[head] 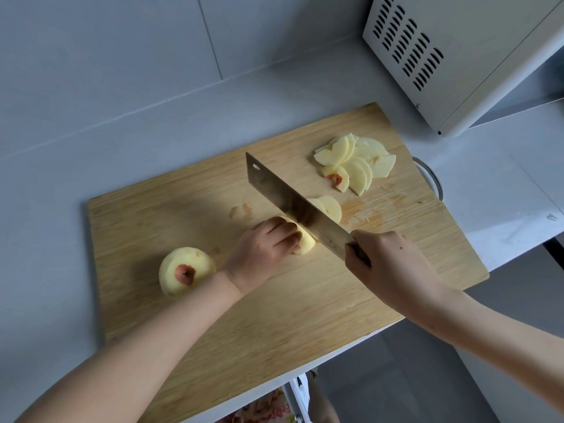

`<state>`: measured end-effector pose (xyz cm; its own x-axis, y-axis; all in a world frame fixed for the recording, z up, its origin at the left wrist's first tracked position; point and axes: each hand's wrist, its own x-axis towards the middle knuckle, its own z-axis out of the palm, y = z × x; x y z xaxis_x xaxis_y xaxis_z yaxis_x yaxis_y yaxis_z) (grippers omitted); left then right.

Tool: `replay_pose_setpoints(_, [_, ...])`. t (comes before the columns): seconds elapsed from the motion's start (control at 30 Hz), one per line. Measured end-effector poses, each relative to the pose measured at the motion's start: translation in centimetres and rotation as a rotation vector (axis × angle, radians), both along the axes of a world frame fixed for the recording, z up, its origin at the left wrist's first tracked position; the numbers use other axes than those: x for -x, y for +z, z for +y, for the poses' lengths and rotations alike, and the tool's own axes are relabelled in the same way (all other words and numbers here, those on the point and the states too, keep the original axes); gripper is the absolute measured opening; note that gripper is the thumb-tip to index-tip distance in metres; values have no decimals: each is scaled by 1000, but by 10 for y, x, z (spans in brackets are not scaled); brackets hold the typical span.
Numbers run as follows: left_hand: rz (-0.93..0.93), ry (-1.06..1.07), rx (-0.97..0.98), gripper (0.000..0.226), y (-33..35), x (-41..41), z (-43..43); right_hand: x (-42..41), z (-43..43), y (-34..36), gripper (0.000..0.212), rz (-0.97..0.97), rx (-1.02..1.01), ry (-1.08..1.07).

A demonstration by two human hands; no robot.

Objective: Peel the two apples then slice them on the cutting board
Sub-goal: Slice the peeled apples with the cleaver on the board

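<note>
A wooden cutting board [189, 209] lies on the grey counter. My left hand [262, 248] holds down a peeled apple piece [305, 242] with curled fingers at the board's middle. My right hand [387, 264] grips the handle of a steel cleaver [293, 203], whose blade stands against the piece right beside my left fingertips. A few cut slices [331, 207] lean just behind the blade. A pile of several thin apple slices [357, 161] lies at the board's far right. A peeled whole apple [183, 271] sits near the board's left edge.
A white microwave [457, 56] stands at the back right, close to the board's far corner. A glass rim [430, 175] shows past the board's right edge. The counter's front edge runs under the board, with floor below at the right.
</note>
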<state>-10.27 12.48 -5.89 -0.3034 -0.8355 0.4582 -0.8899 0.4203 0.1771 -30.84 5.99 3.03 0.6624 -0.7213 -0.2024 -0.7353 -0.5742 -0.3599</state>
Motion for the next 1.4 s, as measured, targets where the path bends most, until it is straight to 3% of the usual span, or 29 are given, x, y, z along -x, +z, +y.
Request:
replay_pose_setpoints(0.43, [33,30,26,17,-3,2,-1,-14,-3,3,23,137,-12,29])
replay_pose_setpoints(0.57, [77,53,14,10,-2,2,0,-30,-3,-13,35,175,-40,26])
replay_pose_setpoints(0.8, [76,56,42,8,-1,6,5,-19,-2,-23,24,1,-147,-64])
replay_pose_setpoints(1.0, [9,52,-16,24,0,5,4,-9,7,-1,27,-14,-46,-23])
replay_pose_setpoints(1.4, [20,48,-7,29,-1,4,3,-24,2,-1,21,130,3,31])
